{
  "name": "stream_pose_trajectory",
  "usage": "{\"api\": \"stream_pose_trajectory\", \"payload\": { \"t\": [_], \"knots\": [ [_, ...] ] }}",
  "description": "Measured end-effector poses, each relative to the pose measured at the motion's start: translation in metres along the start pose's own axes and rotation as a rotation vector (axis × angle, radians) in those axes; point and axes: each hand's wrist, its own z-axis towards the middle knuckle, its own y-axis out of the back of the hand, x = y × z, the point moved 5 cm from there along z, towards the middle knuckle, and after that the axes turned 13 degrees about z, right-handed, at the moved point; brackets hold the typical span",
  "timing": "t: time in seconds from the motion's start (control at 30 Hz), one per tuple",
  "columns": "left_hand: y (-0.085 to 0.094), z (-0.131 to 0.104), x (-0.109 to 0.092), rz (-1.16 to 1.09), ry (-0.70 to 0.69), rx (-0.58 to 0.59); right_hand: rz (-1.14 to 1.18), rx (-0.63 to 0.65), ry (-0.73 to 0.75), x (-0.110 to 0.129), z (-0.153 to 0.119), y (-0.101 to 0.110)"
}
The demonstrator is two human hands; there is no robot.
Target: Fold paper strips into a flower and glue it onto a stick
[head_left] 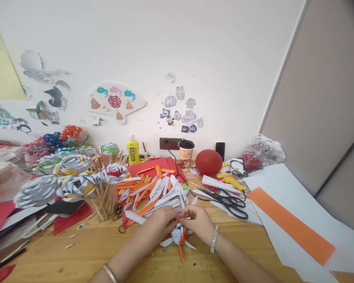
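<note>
A small folded-paper flower, white with orange strips, sits low in the middle of the head view, its pointed paper ends spreading out over the table. My left hand is closed at the flower's upper left side. From the right, my right hand pinches at its top, thumb and fingers together. The two sets of fingertips nearly meet, and they hide the upper part of the flower. Just beyond the hands lies a pile of folded paper strips in white and orange.
Large paper flowers on wooden sticks stand at left. Black scissors, a yellow glue gun, a red balloon and a paper cup are at right. An orange strip lies on white sheets. A bottle stands behind.
</note>
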Motion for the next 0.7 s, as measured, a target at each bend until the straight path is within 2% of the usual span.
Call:
{"api": "stream_pose_trajectory", "payload": {
  "t": [0.17, 0.33, 0.57, 0.7],
  "knots": [
    [-0.004, -0.001, -0.003, 0.125, -0.099, 0.001, 0.035, -0.043, -0.023, -0.008, 0.002, 0.001],
    [-0.002, -0.002, -0.006, 0.145, -0.075, 0.025, 0.042, -0.055, 0.016, -0.009, 0.003, -0.002],
    [-0.004, -0.003, -0.003, 0.176, -0.013, 0.011, 0.01, -0.008, 0.026, 0.004, 0.0, -0.005],
    [-0.007, -0.004, 0.001, 0.183, 0.01, 0.069, -0.086, 0.029, 0.055, 0.008, -0.001, -0.004]
  ]
}}
